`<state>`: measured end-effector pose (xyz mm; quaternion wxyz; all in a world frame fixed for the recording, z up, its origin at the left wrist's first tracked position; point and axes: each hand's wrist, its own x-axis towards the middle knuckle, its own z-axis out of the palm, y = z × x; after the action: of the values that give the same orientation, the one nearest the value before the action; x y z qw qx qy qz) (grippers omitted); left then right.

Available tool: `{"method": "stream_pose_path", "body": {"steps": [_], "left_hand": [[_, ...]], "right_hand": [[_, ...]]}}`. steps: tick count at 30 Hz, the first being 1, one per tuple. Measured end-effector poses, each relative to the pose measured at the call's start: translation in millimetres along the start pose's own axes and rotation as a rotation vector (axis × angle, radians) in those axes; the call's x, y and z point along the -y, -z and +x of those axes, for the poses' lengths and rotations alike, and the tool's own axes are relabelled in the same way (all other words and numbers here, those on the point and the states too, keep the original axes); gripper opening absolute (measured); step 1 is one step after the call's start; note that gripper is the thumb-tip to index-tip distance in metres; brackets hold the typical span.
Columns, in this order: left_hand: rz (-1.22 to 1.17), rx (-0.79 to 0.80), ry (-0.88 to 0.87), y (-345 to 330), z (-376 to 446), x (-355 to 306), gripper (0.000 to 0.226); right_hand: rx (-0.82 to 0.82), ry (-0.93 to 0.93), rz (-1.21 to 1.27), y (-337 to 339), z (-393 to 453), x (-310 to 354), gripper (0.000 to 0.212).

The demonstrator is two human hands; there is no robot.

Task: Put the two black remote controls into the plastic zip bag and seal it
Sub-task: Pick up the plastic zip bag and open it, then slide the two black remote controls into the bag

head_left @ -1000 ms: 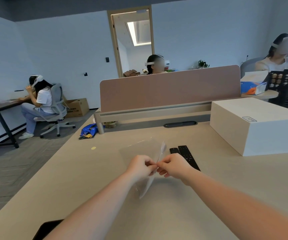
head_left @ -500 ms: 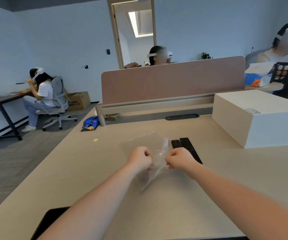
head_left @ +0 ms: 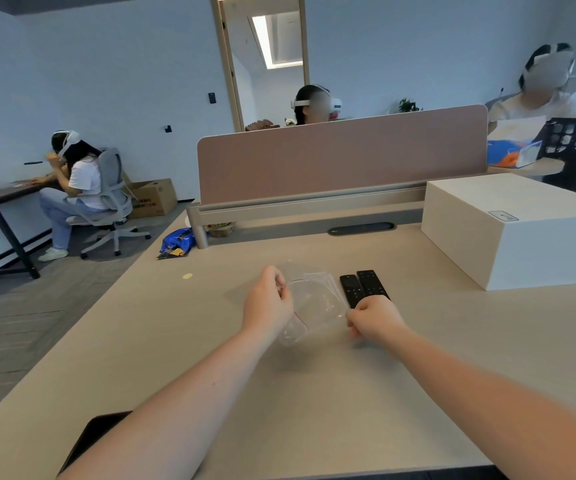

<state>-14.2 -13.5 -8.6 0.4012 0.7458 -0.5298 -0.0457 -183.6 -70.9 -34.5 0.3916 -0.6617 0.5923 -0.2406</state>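
Note:
A clear plastic zip bag [head_left: 314,299] with a thin red seal line hangs just above the beige desk [head_left: 210,358], its mouth spread wide. My left hand [head_left: 268,301] pinches the bag's left edge. My right hand [head_left: 373,318] pinches its right edge. Two black remote controls [head_left: 362,287] lie side by side on the desk just beyond my right hand, whose knuckles cover their near ends.
A large white box [head_left: 515,230] stands at the right. A pink divider panel [head_left: 342,157] closes the desk's far side. A dark flat object [head_left: 89,441] lies at the near left edge. Three people sit at other desks around the room.
My hands have moved apart, pulling the bag's mouth open; before, they were pinched close together on its top edge.

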Motion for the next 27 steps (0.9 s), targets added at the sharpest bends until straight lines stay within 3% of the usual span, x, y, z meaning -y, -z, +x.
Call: {"method": "stream_pose_path", "body": {"steps": [5, 8, 10, 13, 18, 23, 27], "left_hand": [[0.059, 0.085, -0.156, 5, 2, 8, 0.010], [0.127, 0.168, -0.266, 9, 4, 12, 0.026], [0.200, 0.226, -0.354, 11, 3, 15, 0.035], [0.313, 0.323, -0.433, 13, -2, 18, 0.051], [0.513, 0.415, -0.443, 13, -9, 15, 0.065], [0.539, 0.437, -0.421, 13, -9, 18, 0.068], [0.523, 0.404, -0.395, 14, -7, 24, 0.057]], "right_hand": [[0.077, 0.014, 0.055, 1, 1, -1, 0.025], [-0.033, 0.033, 0.092, 7, 4, -4, 0.029], [-0.176, 0.084, -0.076, 11, 7, -9, 0.027], [-0.223, 0.166, -0.470, 10, 7, -16, 0.028], [-0.197, 0.215, -0.664, -3, 8, -14, 0.043], [-0.177, 0.244, -0.801, -10, 9, -11, 0.031], [-0.203, 0.217, -0.826, -10, 12, -15, 0.025]]}}
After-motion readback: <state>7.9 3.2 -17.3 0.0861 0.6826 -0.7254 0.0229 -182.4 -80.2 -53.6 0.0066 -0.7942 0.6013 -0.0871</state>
